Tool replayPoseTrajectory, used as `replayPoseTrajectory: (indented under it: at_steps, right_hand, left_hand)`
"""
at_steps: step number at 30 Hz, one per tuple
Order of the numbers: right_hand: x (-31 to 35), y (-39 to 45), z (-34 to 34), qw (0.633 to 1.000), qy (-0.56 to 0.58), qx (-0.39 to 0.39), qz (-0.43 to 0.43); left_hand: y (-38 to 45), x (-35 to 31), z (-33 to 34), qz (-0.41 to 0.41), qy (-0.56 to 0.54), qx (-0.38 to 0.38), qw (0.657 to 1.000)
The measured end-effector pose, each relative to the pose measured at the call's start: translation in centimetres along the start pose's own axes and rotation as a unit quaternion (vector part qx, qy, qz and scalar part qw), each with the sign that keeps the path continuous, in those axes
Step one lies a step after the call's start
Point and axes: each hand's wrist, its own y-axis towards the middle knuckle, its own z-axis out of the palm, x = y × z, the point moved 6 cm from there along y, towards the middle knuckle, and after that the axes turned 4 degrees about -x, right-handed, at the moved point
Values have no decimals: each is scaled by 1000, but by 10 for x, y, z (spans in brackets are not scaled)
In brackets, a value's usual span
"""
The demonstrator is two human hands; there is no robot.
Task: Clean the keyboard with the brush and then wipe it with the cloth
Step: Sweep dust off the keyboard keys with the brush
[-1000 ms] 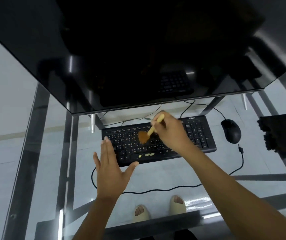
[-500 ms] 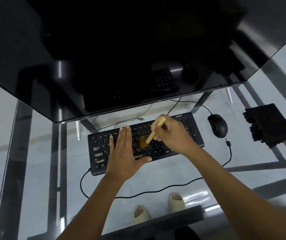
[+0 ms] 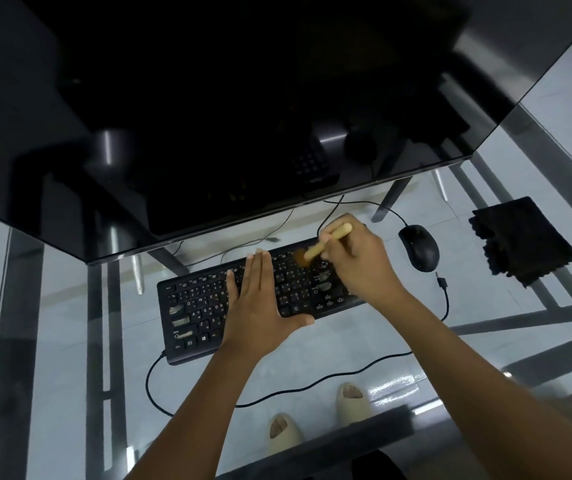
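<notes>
A black keyboard (image 3: 194, 310) lies on the glass desk below the monitor. My right hand (image 3: 357, 261) grips a small brush (image 3: 326, 244) by its pale wooden handle, and the brown bristles touch the upper keys right of centre. My left hand (image 3: 260, 306) rests flat on the middle of the keyboard, fingers straight and together, thumb spread toward the front edge. A folded black cloth (image 3: 519, 240) lies at the right of the desk, apart from both hands.
A large dark monitor (image 3: 225, 98) overhangs the back of the desk. A black mouse (image 3: 419, 247) sits between the keyboard and the cloth, its cable looping along the front. The glass desk top (image 3: 52, 323) shows metal frame bars, floor and two feet beneath.
My left hand moved from the desk in front of the keyboard onto its keys. The brush has shifted right and up along the keys.
</notes>
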Motion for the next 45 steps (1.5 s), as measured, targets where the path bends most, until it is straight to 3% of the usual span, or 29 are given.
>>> replayPoseTrajectory:
  at_steps: [2,3,4,7,8,11,12,16,20,24,25,28,29,31,33,35,37,41,45]
  right_hand:
    - [-6,-7,17,987,-8,151,58]
    - [-9,-10,21,979,-50,190,47]
    - [-11,-8,18,980,-78,180,29]
    - [-6,8,-13,997,-62,-23,-38]
    - [-5,10,-19,997,-43,-51,-45]
    - [-14,10,-8,999,-21,49,-1]
    - [-17,10,-10,998,-39,48,-8]
    - [-27,19,-56,994,-45,-101,-14]
    - [-44,14,-51,997,-34,24,61]
    - [-44,16,-80,990,-91,-109,6]
    - [-46,17,-84,992,-66,-106,19]
    - [-53,14,-72,996,-29,2,79]
    - [-55,14,-71,996,-61,3,64]
    - [-54,16,-82,991,-113,-70,19]
    - [-52,17,-89,991,-86,-101,-1]
    - [-52,18,-84,998,-28,-45,39]
    - [-53,14,-74,997,-52,16,56]
    - [-54,18,-89,990,-125,-72,-1]
    - [-58,16,-81,995,-95,-4,39]
  left_hand:
    - [3,-4,2,5,10,10,1000]
    - [4,-7,3,7,13,14,1000]
    - [5,-9,5,9,15,16,1000]
    - [6,-17,7,15,21,12,1000]
    - [6,-20,8,16,24,10,1000]
    - [8,-25,12,17,27,13,999]
    - [9,-27,13,19,27,11,999]
    - [15,-37,16,25,42,4,999]
    - [22,-45,21,39,57,10,998]
    - [22,-47,27,45,52,19,997]
    - [21,-46,27,47,53,19,997]
    - [19,-44,26,53,57,26,997]
    - [20,-44,26,52,55,29,997]
    - [21,-45,26,48,52,34,997]
    - [21,-47,25,48,48,33,997]
    - [21,-46,26,47,47,35,997]
    - [21,-45,27,45,53,37,997]
    - [24,-44,27,47,57,35,997]
    - [23,-42,26,46,66,32,996]
